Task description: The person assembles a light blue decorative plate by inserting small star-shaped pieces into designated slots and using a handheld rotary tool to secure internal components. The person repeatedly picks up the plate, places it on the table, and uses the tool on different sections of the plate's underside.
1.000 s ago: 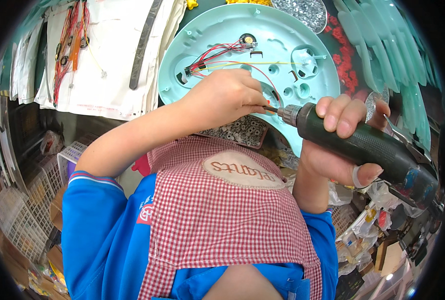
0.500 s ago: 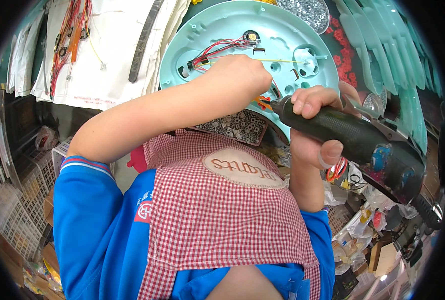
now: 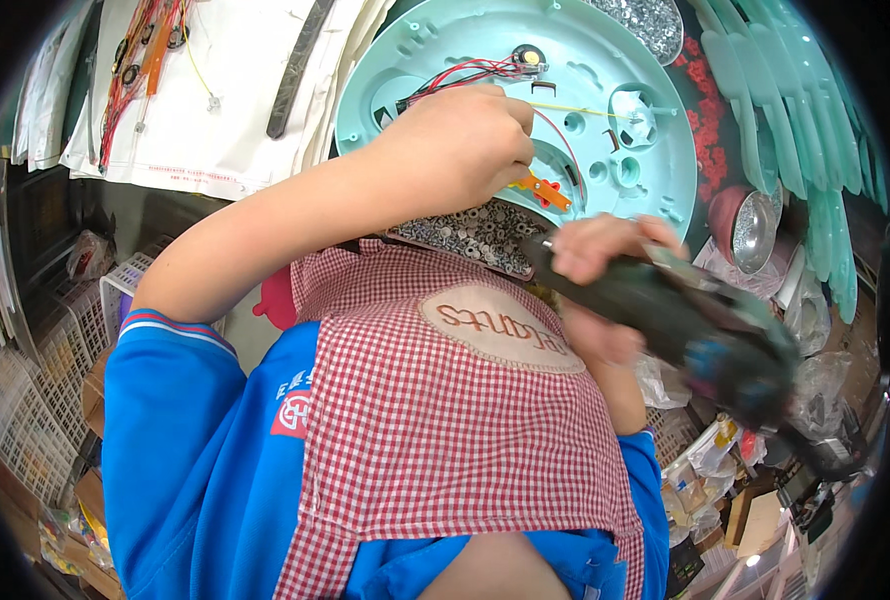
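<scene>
My right hand [image 3: 605,250] is wrapped around a black handheld electric screwdriver [image 3: 665,305], blurred by motion. Its tip is over a tray of small metal washers and screws [image 3: 485,235]. My left hand [image 3: 475,140] is closed, knuckles up, over the near side of a round turquoise plastic shell [image 3: 650,75]. An orange strip with red bits [image 3: 545,192] lies right beside its fingertips; what those fingers pinch is hidden. Inside the shell are a small round speaker [image 3: 531,58], red and black wires, and a yellow wire running to a white star-shaped part [image 3: 633,118].
White sheets [image 3: 225,110] at the left carry bundled wires with orange strips [image 3: 155,60] and a dark bar [image 3: 300,70]. Turquoise moulded parts [image 3: 775,100] are stacked at the right, near small red pieces [image 3: 710,130] and a bowl of metal parts [image 3: 750,230].
The screwdriver has come away from the orange strip, swinging down and toward me, its tip now above the metal parts. My left hand has shifted slightly left, uncovering more of the strip.
</scene>
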Tool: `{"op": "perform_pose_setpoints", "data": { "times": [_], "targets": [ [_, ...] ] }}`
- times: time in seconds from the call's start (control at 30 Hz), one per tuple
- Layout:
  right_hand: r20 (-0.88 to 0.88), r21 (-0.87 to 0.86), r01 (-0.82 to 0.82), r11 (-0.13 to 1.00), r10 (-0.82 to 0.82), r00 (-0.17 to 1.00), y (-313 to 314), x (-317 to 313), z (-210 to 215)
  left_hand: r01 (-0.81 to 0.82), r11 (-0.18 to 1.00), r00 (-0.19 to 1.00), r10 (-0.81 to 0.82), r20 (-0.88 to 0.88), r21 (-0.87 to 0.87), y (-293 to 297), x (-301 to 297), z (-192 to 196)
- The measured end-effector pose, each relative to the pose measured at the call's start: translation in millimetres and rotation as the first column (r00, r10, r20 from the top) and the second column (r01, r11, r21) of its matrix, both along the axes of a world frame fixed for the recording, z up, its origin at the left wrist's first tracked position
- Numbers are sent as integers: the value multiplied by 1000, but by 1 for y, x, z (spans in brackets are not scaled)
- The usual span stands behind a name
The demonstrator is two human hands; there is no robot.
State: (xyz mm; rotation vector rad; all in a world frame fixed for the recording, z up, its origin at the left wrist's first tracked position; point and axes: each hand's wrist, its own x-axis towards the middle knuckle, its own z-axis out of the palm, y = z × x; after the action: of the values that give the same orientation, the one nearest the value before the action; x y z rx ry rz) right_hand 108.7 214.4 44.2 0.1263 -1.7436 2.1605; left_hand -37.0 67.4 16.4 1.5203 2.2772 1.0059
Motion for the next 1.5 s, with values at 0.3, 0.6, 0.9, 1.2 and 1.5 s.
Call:
{"op": "perform_pose_setpoints", "data": {
  "times": [0.3,0.6,0.9,1.2,1.5],
  "targets": [
    [-157,-190,-40,981,10,988,7,-7,19,78,988,973,-46,-225,136,-23,44,-1],
    [-182,-229,-132,965,91,979,17,-9,36,8,969,1000,-8,-4,245,-19,47,0],
    [-250,-311,-31,950,-50,967,13,-30,30,-83,954,996,84,8,287,-22,36,4],
    [9,-6,63,998,-63,998,-1,-67,14,-125,988,988,116,-97,-90,-16,10,-1],
    [-68,12,-30,999,31,997,6,-69,2,-83,991,993,74,-96,-100,-19,6,2]
  ]
}}
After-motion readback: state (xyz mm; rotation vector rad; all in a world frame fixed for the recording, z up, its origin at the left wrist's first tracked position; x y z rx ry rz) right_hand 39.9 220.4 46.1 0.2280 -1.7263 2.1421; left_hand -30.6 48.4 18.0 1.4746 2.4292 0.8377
